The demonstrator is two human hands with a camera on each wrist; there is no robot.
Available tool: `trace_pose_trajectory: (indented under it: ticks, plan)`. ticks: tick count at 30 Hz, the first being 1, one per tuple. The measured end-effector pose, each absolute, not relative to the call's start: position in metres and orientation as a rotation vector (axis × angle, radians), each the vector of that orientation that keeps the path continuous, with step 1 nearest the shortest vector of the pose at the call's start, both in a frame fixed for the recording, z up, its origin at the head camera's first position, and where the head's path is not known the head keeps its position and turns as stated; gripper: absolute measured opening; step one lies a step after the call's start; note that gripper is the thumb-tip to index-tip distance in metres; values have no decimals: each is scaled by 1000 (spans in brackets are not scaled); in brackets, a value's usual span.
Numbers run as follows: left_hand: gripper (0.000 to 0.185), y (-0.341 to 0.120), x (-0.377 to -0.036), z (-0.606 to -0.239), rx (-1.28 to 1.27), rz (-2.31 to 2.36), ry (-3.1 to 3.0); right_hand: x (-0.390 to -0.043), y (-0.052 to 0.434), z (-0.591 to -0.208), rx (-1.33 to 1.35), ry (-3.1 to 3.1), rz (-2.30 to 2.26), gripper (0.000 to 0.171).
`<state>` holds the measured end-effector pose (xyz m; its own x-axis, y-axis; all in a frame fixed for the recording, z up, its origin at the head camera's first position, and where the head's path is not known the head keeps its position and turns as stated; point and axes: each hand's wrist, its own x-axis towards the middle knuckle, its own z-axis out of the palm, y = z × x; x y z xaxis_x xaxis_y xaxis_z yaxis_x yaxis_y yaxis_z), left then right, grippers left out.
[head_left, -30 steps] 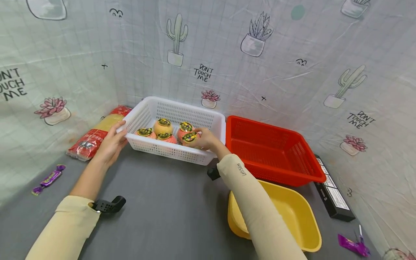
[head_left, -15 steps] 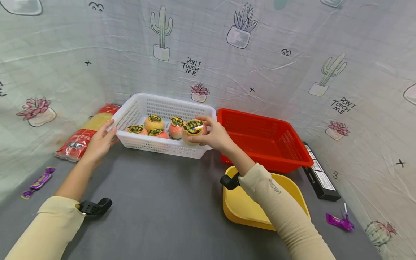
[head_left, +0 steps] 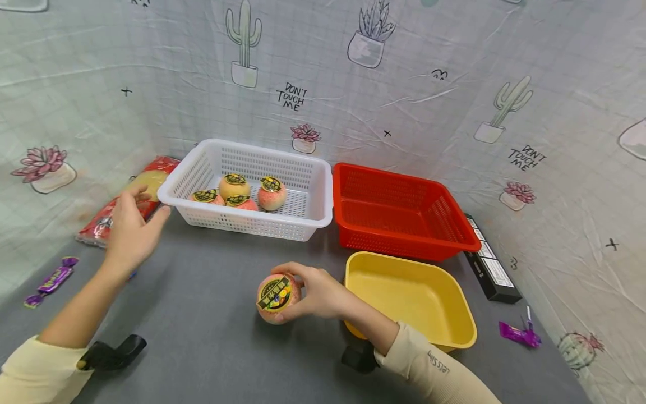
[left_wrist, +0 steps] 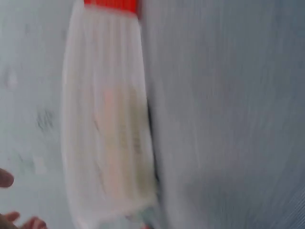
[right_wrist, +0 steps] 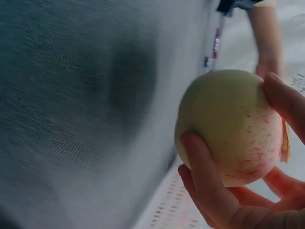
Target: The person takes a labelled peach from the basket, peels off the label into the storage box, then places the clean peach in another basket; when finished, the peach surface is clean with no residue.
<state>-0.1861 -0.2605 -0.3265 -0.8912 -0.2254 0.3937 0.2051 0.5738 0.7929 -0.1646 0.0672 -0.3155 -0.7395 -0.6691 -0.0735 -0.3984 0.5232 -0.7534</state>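
Note:
My right hand (head_left: 318,293) grips a peach (head_left: 276,300) over the grey table, in front of the white basket. A black and yellow sticker covers its top. In the right wrist view the peach (right_wrist: 228,129) shows pale green skin with red speckles, held between fingers and thumb. My left hand (head_left: 132,233) holds nothing; its thumb and fingers are spread beside the left end of the white basket (head_left: 247,223). Several more stickered peaches lie in that basket, one of them a yellower peach (head_left: 234,187). The left wrist view is blurred.
Right of the white basket stands a red basket (head_left: 404,247), with a yellow tub (head_left: 411,292) before it. A black box (head_left: 492,264) and a purple wrapper (head_left: 520,334) lie farther right. At left are a red and yellow bag (head_left: 153,177) and a purple candy (head_left: 52,282).
My right hand has lifted the peach out of the white basket and carried it toward me over the table. The left hand has come off the basket's rim.

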Motion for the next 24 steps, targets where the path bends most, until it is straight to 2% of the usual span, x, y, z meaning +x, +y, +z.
trace_pose_trajectory:
  ticks: [4,9,13,19,24]
  plan:
    - [45,-226,-167,-327,-308,-1062,-2361,-166,71,-328,-879,2420,-979,65]
    - [38,-193,-159,-342,-705,-882,-2647,-174,75,-337,-843,2379,-963,66]
    - [46,-177,-161,-357,-925,-938,-2846,-180,75,-339,-826,2333,-970,67]
    - [74,-169,-167,-372,-1204,-1193,-2883,-182,72,-339,-813,2295,-968,63]
    - [80,-164,-172,-381,-1311,-1439,-2770,-184,72,-337,-815,2325,-1011,66]
